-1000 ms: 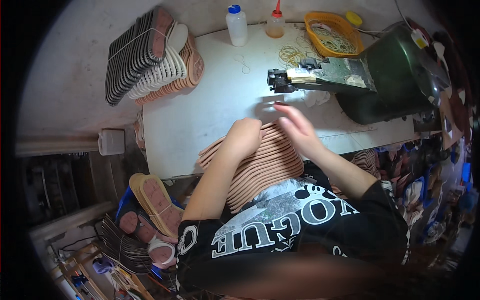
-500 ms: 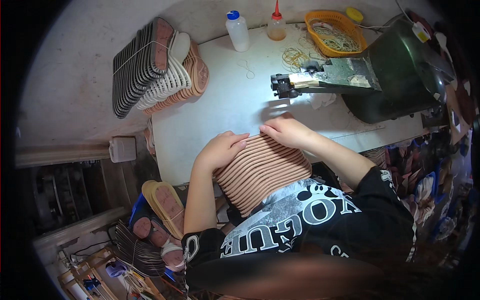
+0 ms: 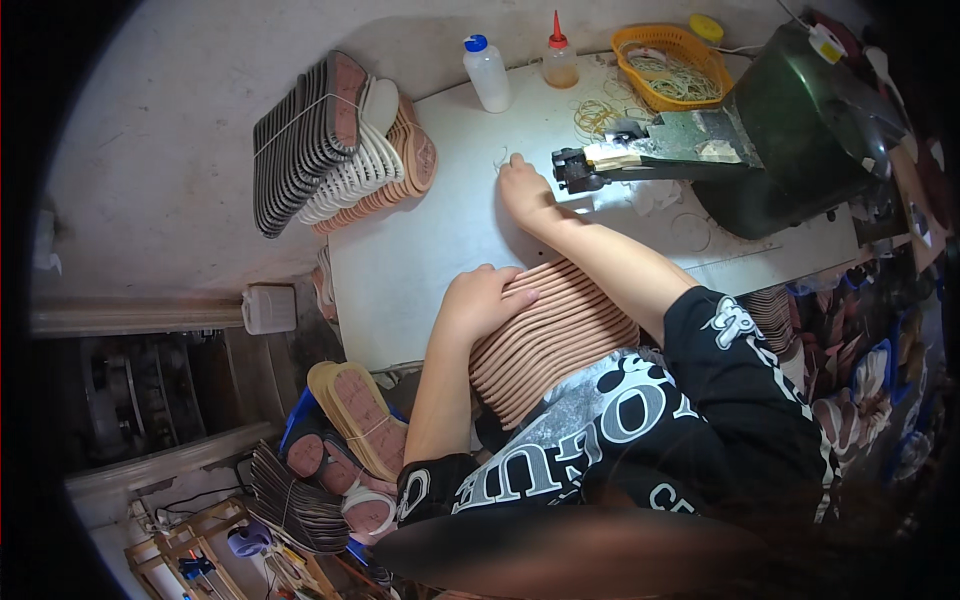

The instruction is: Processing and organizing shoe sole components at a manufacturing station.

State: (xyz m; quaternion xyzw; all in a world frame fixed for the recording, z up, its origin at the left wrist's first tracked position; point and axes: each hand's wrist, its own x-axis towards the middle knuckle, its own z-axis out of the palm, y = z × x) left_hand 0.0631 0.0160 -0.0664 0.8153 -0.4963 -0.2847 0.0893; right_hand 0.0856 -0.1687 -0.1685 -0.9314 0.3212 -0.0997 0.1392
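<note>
A thick stack of tan-pink shoe insoles (image 3: 560, 335) leans against my front at the table's near edge, its many edges showing as ridges. My left hand (image 3: 490, 300) grips the stack's far left side, thumb lying over the top edges. Out on the white table, my right hand (image 3: 527, 192) reaches past the stack, fingers bent together at a thin rubber band (image 3: 501, 154). The band's loop shows partly beside the fingertips; the rest is behind them.
Banded stacks of dark, white and tan insoles (image 3: 315, 145) stand at the left. A green machine arm (image 3: 680, 140) juts in from the right. Behind are a blue-capped bottle (image 3: 487, 75), a red-tipped bottle (image 3: 560, 65) and an orange basket (image 3: 672, 65) of bands.
My right hand has let go of the stack and moved forward to the rubber band. My left hand stays on the insoles. The whole view has shifted slightly.
</note>
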